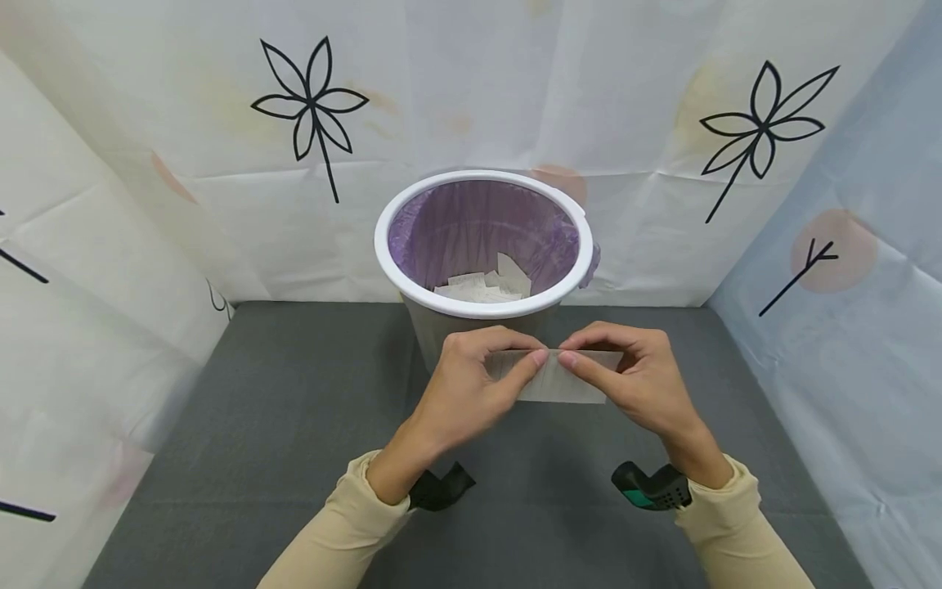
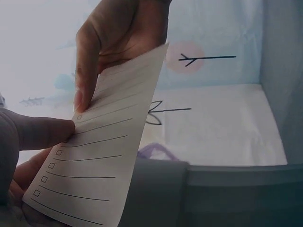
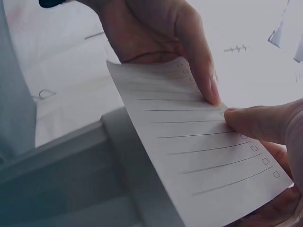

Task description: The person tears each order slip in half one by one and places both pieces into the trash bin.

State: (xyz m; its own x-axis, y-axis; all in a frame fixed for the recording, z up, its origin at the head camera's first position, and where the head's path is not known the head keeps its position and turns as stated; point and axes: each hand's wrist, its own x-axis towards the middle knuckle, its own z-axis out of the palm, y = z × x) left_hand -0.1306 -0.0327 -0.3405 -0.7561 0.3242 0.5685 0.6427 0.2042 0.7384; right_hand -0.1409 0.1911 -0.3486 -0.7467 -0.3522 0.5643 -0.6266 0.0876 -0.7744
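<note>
Both hands pinch the top edge of a slip of lined checklist paper (image 1: 562, 382), thumbs near each other at its middle. My left hand (image 1: 474, 380) holds it from the left, my right hand (image 1: 636, 372) from the right, with fingers behind the sheet. In the left wrist view the paper (image 2: 94, 146) shows ruled lines and small checkboxes along one edge; the right wrist view shows the same sheet (image 3: 189, 137) in one piece. Just beyond the hands stands a bin (image 1: 482, 309) with a white rim and purple liner; pieces of paper (image 1: 482, 288) lie inside it.
The bin stands on a dark grey tabletop (image 1: 294, 425), close to the back cloth (image 1: 471, 90) printed with black flowers. Pale cloth walls rise at left and right. A black device (image 1: 651, 487) sits on the right wrist, and a black strap (image 1: 441, 488) on the left.
</note>
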